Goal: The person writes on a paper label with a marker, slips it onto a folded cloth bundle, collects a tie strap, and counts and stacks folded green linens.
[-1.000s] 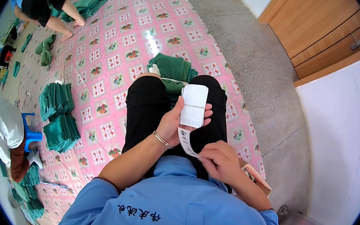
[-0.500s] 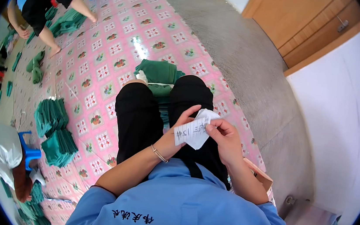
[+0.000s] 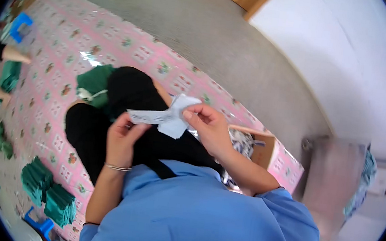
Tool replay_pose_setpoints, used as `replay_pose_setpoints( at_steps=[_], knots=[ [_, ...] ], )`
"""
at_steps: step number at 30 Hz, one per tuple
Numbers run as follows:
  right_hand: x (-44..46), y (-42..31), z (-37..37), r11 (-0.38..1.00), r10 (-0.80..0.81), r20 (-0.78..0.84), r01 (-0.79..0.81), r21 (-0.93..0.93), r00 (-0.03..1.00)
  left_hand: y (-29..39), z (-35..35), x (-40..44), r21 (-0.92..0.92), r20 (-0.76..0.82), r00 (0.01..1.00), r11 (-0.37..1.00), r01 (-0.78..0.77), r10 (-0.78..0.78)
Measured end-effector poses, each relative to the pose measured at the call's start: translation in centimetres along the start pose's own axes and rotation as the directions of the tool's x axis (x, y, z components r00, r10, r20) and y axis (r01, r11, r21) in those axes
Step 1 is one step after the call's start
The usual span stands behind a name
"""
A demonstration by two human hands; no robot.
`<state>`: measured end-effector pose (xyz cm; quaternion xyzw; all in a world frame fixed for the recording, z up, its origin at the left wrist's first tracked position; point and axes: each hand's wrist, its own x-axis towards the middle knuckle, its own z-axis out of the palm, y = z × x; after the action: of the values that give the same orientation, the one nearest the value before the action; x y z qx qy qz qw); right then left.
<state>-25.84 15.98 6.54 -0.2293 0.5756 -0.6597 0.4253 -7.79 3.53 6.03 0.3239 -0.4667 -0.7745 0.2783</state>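
My left hand [image 3: 123, 136] is closed, its thumb and fingers pinching the end of a narrow paper slip [image 3: 148, 117] with faint writing. The other end of that slip meets a small bunch of white papers [image 3: 173, 127], which my right hand [image 3: 209, 127] pinches between thumb and fingers. Both hands are above my lap. Whether the slip is separate from the bunch I cannot tell. Beyond my knees lies a green cloth bundle [image 3: 94, 82] with a white tie on it.
At my right stands an open cardboard box [image 3: 265, 151] with dark and white items inside. Folded green cloth stacks [image 3: 36, 181] sit on the pink patterned floor sheet [image 3: 59, 141], near a blue stool [image 3: 40, 227]. Another person's leg [image 3: 16, 55] shows far left, below another blue stool [image 3: 20, 27].
My view has swung to the right, bringing the box into sight. My hands have moved apart, with the slip now stretched out to the left of the bunch.
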Motion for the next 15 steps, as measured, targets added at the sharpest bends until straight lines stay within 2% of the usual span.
replay_pose_setpoints(
  at_steps=[1, 4, 5, 6, 7, 8, 10, 13, 15],
  knots=[
    [-0.5, -0.4, -1.3, 0.999, 0.008, -0.022, -0.009, -0.045, 1.0, -0.3, -0.3, 0.1, -0.007, -0.012, 1.0, 1.0, -0.027, 0.027],
    [-2.5, -0.4, -8.5, 0.888, -0.108, -0.219, -0.005, -0.459, 0.97, -0.8, -1.2, 0.4, 0.034, -0.026, 0.995, 0.995, -0.095, 0.096],
    [-3.3, 0.7, -12.2, 0.848, -0.049, -0.287, -0.111, -0.517, 0.957, -0.4, -1.1, 0.5, 0.011, -0.031, 0.997, 0.997, -0.077, 0.078],
    [-4.5, 1.4, -14.9, 0.883, -0.018, -0.342, -0.145, -0.447, 0.939, -0.2, -1.3, 0.6, 0.05, -0.051, 0.997, 0.997, -0.05, 0.052],
    [-6.0, 2.8, -18.8, 0.714, 0.017, -0.391, -0.285, -0.64, 0.92, -0.2, -1.5, 0.7, 0.09, -0.072, 0.997, 0.996, -0.023, 0.03],
    [-7.1, 2.0, -19.9, 0.496, 0.065, -0.463, -0.431, -0.753, 0.884, -0.2, -1.4, 1.0, 0.075, -0.059, 0.997, 0.996, -0.04, 0.045],
    [-9.8, 4.9, -24.6, 0.375, 0.207, -0.591, -0.621, -0.688, 0.78, -0.3, -1.0, 1.4, 0.043, -0.03, 0.997, 0.996, -0.074, 0.075],
    [-13.8, 7.2, -28.6, 0.208, 0.02, -0.716, -0.703, -0.68, 0.698, -0.2, -0.8, 1.5, 0.075, -0.008, 0.997, 0.994, -0.078, 0.078],
    [-15.9, 7.8, -32.1, 0.271, -0.053, -0.84, -0.802, -0.533, 0.54, -0.4, -1.2, 1.6, 0.137, -0.002, 0.995, 0.985, -0.103, 0.104]
  ],
)
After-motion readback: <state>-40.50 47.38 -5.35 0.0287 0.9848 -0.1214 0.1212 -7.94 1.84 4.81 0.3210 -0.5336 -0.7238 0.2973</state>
